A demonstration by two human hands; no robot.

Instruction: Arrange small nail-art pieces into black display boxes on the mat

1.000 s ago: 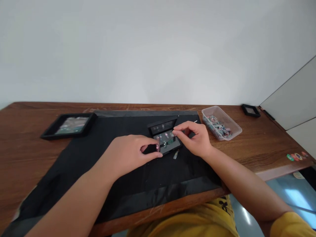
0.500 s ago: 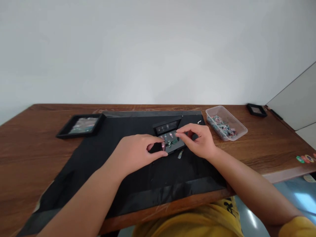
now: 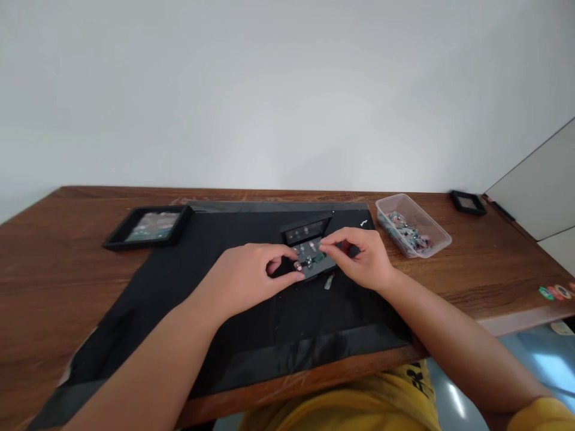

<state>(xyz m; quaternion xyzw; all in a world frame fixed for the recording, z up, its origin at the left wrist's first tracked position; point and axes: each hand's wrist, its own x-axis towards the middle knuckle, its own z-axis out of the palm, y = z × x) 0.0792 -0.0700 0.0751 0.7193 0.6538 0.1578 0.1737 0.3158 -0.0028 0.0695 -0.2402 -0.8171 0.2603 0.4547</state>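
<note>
In the middle of the black mat lies a small black box with its lid raised at the back. Its grey inside carries several tiny ornaments, among them a green one and a pink one. My left hand grips the box's left end between thumb and fingers. Over the right side of the box, my right hand is closed in a pinch; whatever is between its fingertips is too small to make out. A small pale greenish piece rests on the mat just in front of the box.
A clear plastic tub of small packaged pieces stands right of the mat. At the left lies a black frame with a clear window; a smaller black frame sits at the far right. Behind the wooden table rises a white wall.
Both hands stay almost where they were at the box. The view has shifted very slightly, and the fingers of my left hand have moved a little.
</note>
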